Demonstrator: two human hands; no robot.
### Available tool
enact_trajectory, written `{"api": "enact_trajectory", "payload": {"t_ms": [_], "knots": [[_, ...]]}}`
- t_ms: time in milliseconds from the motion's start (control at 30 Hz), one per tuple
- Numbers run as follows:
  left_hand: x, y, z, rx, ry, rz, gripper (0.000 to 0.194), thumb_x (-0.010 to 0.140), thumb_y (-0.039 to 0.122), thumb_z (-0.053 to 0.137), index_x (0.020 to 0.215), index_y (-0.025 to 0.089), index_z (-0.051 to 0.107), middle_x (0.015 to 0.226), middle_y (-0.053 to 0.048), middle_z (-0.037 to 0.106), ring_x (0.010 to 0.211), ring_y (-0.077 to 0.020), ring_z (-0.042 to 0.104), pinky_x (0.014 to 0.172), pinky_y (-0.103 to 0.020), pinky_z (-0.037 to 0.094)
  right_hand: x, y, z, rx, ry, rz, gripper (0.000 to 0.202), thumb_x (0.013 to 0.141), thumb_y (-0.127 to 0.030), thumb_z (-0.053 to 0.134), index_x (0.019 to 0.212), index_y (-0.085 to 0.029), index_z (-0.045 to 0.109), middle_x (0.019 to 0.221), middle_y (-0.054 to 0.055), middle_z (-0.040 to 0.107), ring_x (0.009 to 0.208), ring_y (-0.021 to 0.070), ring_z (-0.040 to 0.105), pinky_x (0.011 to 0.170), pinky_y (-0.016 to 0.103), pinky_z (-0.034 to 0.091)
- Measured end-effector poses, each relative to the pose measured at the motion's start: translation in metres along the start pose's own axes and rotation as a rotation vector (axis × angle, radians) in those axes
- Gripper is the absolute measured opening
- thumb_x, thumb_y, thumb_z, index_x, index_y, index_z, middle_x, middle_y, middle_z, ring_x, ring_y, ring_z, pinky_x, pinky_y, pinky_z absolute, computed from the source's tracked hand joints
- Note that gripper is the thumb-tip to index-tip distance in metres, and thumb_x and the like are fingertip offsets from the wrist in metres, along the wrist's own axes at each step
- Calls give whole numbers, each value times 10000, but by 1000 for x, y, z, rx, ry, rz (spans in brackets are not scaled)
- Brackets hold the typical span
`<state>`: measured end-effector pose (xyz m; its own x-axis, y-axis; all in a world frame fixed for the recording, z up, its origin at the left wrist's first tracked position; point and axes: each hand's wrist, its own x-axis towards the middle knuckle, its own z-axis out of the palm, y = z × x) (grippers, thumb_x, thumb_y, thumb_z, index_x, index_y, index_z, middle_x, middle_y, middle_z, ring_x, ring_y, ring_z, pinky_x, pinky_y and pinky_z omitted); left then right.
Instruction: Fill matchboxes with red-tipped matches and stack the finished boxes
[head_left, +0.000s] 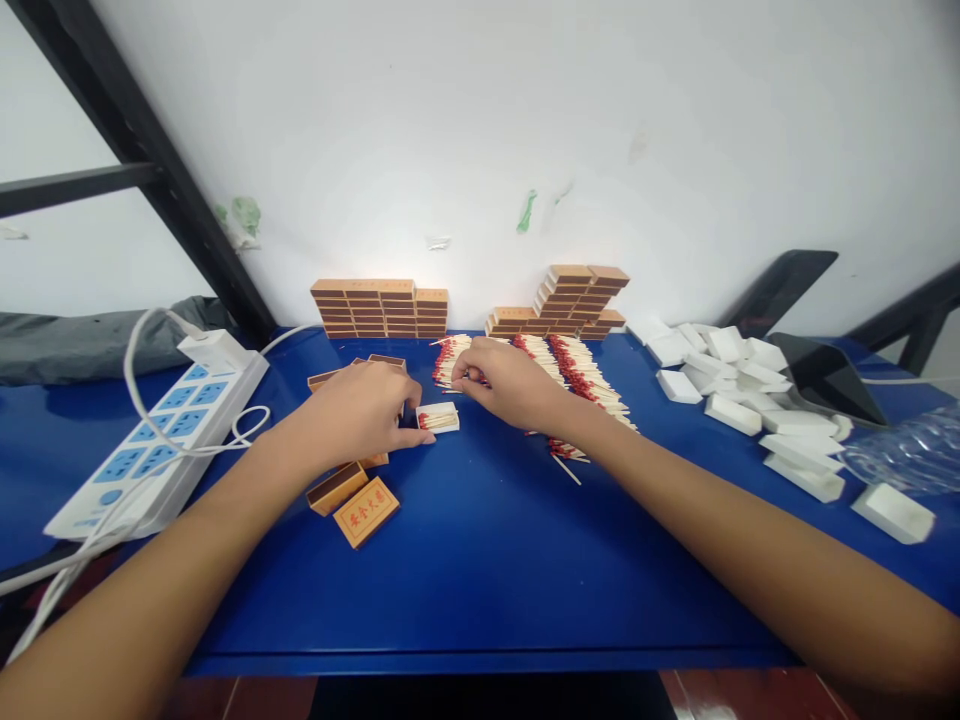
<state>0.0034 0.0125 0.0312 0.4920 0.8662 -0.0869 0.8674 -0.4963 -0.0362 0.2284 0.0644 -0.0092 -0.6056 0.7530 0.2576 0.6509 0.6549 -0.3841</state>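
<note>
A small white matchbox tray (448, 424) lies on the blue table, with several red-tipped matches (431, 420) inside. My left hand (367, 408) grips its left end, the thumb along the near side and the fingers at the back. Just beyond the tray, my right hand (510, 380) is closed in a pinch over a row of loose matches (450, 358); whatever sits between the fingertips is too small to make out. More matches (589, 380) lie in rows behind and right of that hand. Orange matchbox sleeves (367, 511) lie near and partly under my left hand.
Stacked matchboxes (379, 308) stand along the wall, with a second stepped stack (577, 300) to the right. White trays (724, 370) are heaped on the right, beside a clear plastic bottle (907, 450). A white power strip (161, 430) with cables occupies the left.
</note>
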Motion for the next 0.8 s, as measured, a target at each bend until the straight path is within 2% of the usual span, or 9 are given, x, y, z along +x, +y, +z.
{"api": "enact_trajectory", "payload": {"t_ms": [167,433,667,800], "knots": [[0,2,-1,-13,-14,-14,348,918,544,796,881,201,752,937,-75,773,750,-218,673,620,-330,357,1,5,6,-61,-59,45,78,1039,-174,668,977,-174,716,1059,81,708,990,210,624,815,301,422],[1,1,0,-6,-5,-10,344,926,535,784,880,195,753,948,-75,765,768,-222,670,625,-333,355,2,4,8,-85,-103,99,96,1049,-193,665,964,-179,708,1045,86,714,958,209,644,770,298,418],[1,1,1,3,0,-7,348,921,541,790,901,194,763,945,-75,756,773,-228,670,620,-336,358,-1,-5,-10,-81,-149,43,100,1049,-167,649,978,-172,719,1070,94,716,985,217,647,791,302,427],[0,1,0,-2,-7,-5,337,925,533,792,902,198,768,939,-72,757,769,-224,669,623,-336,356,-7,-15,-9,-87,-185,-30,81,1054,-186,645,1009,-184,712,1104,86,709,968,212,654,778,307,420]]}}
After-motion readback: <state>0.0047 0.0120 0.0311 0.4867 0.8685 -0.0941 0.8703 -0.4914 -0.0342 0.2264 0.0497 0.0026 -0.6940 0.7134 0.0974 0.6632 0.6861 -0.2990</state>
